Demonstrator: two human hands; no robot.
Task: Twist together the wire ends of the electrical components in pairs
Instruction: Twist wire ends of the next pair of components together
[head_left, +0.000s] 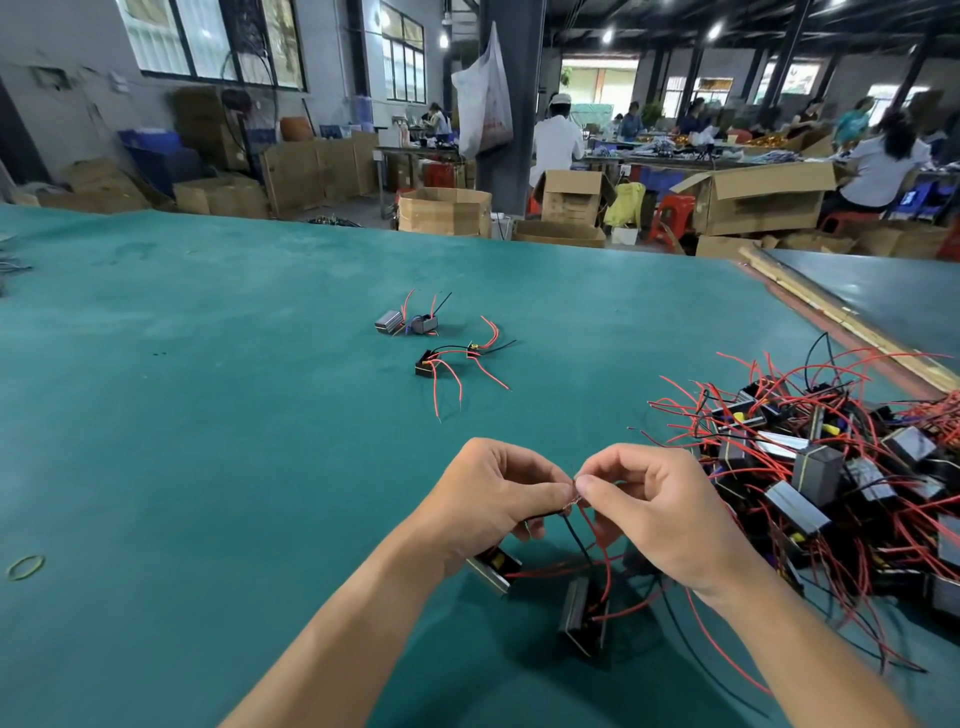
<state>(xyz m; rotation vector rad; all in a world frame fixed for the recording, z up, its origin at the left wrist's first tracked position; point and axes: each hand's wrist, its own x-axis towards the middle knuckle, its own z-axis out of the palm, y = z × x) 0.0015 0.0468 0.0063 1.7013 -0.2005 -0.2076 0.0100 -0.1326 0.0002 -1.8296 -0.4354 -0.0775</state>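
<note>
Above the green table my left hand (493, 493) and my right hand (660, 504) meet fingertip to fingertip, both pinching the bare wire ends (571, 496) of two components. One small black component (491, 569) hangs under my left hand. The other component (584, 616) dangles lower, between my wrists, on red and black wires. Farther out lie two joined pairs: one pair (408, 323) of grey components and one pair (452, 358) with red wires spread out.
A big heap of loose components (831, 462) with tangled red and black wires fills the table's right side. A green rubber band (26, 566) lies at the left. The green table (208, 389) ends at a far edge; cartons and seated people are beyond.
</note>
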